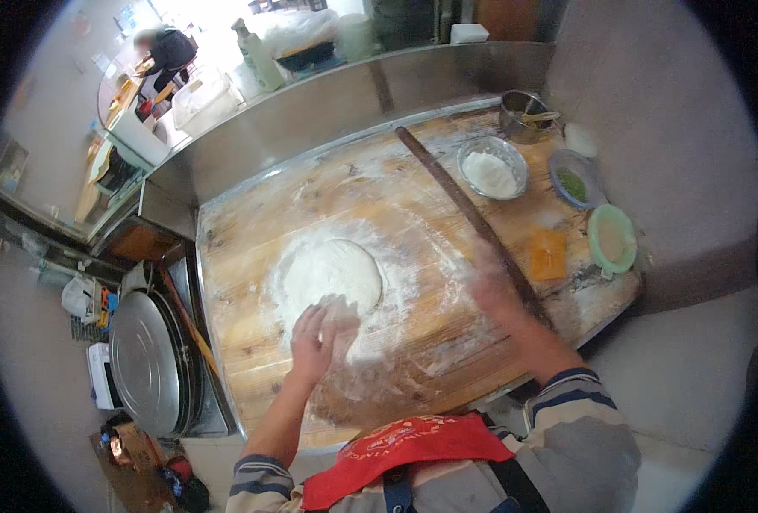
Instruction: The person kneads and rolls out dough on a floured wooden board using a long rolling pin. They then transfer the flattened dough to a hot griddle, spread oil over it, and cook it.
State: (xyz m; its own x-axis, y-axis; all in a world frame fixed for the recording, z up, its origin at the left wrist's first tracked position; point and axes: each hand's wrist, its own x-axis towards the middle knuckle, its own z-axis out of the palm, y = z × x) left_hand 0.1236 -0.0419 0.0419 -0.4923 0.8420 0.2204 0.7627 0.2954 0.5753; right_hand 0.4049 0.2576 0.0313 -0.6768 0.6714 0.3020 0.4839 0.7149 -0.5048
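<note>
A round, flat piece of white dough (332, 272) lies in a patch of flour left of the middle of the wooden board (251, 342). At its near edge, my left hand (314, 339) is open, fingers stretched toward the dough and seeming to touch it. My right hand (492, 286) is smeared by motion beside a long dark rolling pin (456, 192), which lies slantwise across the board's right side. Whether those fingers grip the pin is too blurred to see.
Along the right stand a bowl of flour (491, 171), a metal pot (522, 118), a bowl of chopped greens (572, 183), a green bowl (611, 239) and an orange square (548, 254). Round metal pans (148, 363) stand left. A person (170, 51) is far off behind the metal ledge.
</note>
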